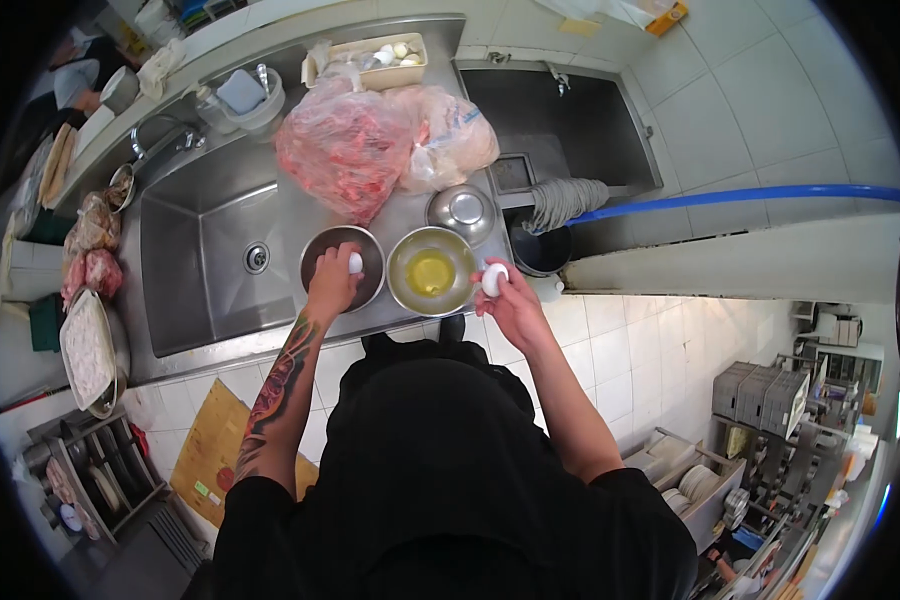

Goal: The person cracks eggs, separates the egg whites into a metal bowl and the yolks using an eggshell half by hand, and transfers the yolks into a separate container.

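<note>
My left hand (334, 278) reaches over a metal bowl (315, 245) on the counter, its fingers closed on a white egg (355, 263). Whether that egg is whole or just shell I cannot tell. On the other side, my right hand (515, 305) grips another white egg (493, 280) beside the rim of a second metal bowl (405, 250). A pool of yellowish, clear liquid egg (431, 272) lies in this second bowl. Just behind it sits a smaller metal bowl (464, 212).
Behind the bowls lie bags of pink raw meat (345, 140) and a tub of eggs (410, 75). A steel sink (205, 270) is on the left; a deeper basin (570, 115) and a blue-handled mop (570, 205) are on the right.
</note>
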Tool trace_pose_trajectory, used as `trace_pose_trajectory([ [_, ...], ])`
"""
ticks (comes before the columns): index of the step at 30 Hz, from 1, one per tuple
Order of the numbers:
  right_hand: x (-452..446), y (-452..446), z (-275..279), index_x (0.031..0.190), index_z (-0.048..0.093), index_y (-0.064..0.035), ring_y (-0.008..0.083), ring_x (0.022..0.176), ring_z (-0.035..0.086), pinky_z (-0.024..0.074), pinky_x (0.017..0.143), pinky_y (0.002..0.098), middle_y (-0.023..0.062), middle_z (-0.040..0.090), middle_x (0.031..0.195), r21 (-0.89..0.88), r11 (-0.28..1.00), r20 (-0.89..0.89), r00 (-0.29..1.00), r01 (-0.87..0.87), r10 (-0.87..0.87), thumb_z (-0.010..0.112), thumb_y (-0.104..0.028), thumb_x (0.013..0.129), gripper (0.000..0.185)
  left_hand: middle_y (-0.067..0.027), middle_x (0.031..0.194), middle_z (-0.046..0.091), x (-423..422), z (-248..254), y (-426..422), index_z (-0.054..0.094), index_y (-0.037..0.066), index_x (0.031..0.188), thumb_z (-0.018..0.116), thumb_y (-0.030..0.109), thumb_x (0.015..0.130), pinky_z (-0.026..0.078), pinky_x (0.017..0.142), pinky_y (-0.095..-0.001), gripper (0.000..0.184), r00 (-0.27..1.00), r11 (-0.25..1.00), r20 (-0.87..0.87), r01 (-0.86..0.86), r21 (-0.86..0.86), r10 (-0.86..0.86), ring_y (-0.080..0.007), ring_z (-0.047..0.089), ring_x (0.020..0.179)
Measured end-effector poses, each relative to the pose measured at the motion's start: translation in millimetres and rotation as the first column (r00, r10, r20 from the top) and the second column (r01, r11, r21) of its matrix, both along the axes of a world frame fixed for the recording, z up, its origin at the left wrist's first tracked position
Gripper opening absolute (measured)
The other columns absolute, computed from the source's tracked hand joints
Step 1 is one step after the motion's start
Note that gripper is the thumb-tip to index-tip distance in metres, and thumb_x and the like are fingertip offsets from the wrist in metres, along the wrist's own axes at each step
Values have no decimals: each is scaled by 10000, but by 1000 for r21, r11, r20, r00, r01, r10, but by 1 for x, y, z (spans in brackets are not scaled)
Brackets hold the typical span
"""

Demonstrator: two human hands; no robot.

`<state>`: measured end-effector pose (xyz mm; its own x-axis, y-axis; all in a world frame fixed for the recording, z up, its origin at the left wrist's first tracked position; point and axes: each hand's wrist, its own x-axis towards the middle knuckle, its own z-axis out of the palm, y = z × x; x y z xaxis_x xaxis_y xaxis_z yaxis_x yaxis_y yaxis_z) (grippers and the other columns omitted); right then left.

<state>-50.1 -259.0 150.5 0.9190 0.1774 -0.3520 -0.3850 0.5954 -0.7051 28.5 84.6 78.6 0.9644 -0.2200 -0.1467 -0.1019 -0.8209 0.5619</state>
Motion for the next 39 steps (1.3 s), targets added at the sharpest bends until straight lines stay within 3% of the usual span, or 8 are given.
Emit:
trace_pose_trajectory([
  [4,40,35,-17,1341,493,-63,261,931,665,548,802,382,176,641,1177,-362,920,33,984,-153,177,557,-184,1056,316,-198,1145,584,-4,10,6,535,134,1294,738,92,866,480,902,-526,476,996,980,90,23,-197,-5,-445,565,1081],
  [6,56,50,-46,1337,506,-54,334,950,655,539,819,429,195,621,1188,-899,437,243,849,15,469,628,-173,1001,376,-199,1119,588,-7,19,7,532,112,1297,728,89,872,461,907,-516,468,992,972,129,27,-232,3,-446,562,1070],
  [7,58,55,-50,1320,502,-42,418,990,635,533,832,489,223,596,1189,-955,238,283,781,176,556,671,-185,954,428,-197,1117,589,-10,25,7,532,106,1295,726,87,874,459,914,-507,464,987,962,161,33,-271,12,-440,561,1071],
  [8,60,59,-54,1320,502,-42,418,990,635,533,832,489,223,596,1189,-955,239,283,774,175,566,671,-185,954,428,-195,1116,590,-12,28,7,533,100,1294,724,86,876,457,920,-498,460,981,950,193,39,-309,23,-434,561,1073],
  [10,61,66,-57,1278,507,-44,438,1038,630,538,835,510,225,588,1165,-993,20,98,722,116,685,671,-183,950,393,-194,1125,589,-16,31,10,533,92,1296,722,85,879,455,931,-488,458,976,941,212,33,-336,42,-428,561,1081],
  [23,67,84,-72,1279,509,-56,430,1051,640,553,832,515,219,582,1120,-977,-165,-37,664,132,747,670,-278,961,420,-196,1184,586,-24,38,17,524,82,1315,716,89,892,458,968,-474,464,971,917,218,-4,-400,99,-427,558,1126],
  [31,65,91,-52,1329,525,-203,352,881,673,547,715,465,176,597,1010,-806,-538,-254,675,248,692,615,-500,963,480,-200,1196,590,-19,42,17,517,65,1318,711,93,898,455,970,-476,463,967,910,244,30,-413,78,-433,557,1134],
  [39,86,80,39,1395,504,-248,369,842,700,552,670,472,175,626,988,-832,-518,-226,730,201,646,587,-534,974,516,-205,1234,590,-17,46,18,514,49,1318,711,93,905,450,992,-467,460,977,880,194,19,-475,84,-429,554,1160],
])
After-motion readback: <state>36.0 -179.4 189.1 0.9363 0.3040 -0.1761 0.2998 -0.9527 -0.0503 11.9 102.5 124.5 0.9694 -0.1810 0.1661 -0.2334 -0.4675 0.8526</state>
